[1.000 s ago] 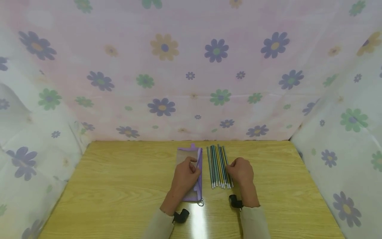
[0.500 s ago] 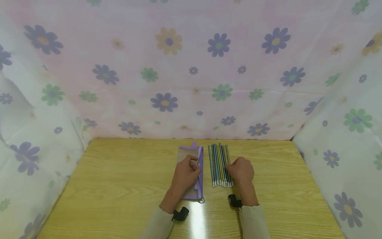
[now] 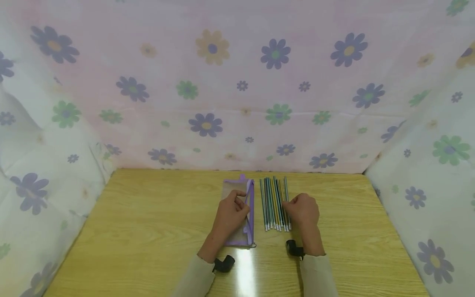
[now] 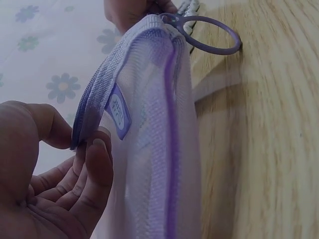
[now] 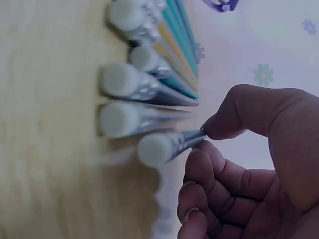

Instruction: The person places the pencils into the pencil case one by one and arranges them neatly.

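A purple-trimmed mesh pencil pouch (image 3: 232, 187) lies on the table, its zip side facing the pencils. My left hand (image 3: 231, 212) pinches the zipper edge between thumb and finger and lifts it away from the other edge, so the mouth gapes in the left wrist view. To the right, a row of striped pencils (image 3: 271, 202) lies side by side, white eraser ends toward me. With thumb and forefinger my right hand (image 3: 303, 209) pinches the rightmost pencil (image 5: 154, 149). In the right wrist view its eraser end sits apart from its neighbours.
The pouch has a ring (image 4: 214, 35) at its near end and a small label (image 4: 118, 112) inside the mouth. Wood-grain table (image 3: 148, 214) surrounds both. Flower-print cloth (image 3: 230, 99) stands behind the table and on both sides.
My right hand has pulled the rightmost pencil slightly away from the row, its far end shifting right. The left hand keeps its pinch on the pouch edge. The head view has shifted slightly.
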Tool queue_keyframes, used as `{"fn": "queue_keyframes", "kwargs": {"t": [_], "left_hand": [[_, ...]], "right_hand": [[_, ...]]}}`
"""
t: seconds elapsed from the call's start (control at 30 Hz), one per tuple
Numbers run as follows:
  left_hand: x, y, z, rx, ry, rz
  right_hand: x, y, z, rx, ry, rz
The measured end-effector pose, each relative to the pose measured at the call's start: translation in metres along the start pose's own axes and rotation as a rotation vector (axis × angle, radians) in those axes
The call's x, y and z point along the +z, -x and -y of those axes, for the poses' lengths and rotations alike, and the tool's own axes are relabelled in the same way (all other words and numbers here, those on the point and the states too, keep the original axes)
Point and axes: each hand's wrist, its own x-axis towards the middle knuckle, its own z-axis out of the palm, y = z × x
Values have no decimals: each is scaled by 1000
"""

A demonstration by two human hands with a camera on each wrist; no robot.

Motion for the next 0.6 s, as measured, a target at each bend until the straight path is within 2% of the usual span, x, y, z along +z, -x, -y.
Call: {"fn": "queue_keyframes", "kwargs": {"t": [0.27, 0.6], "left_hand": [[-4, -4, 0, -7, 46, 32], [-9, -10, 0, -40, 103, 58]], "right_hand": [[-3, 1, 7, -50, -46, -16], [-5, 6, 23, -67, -145, 42]]}}
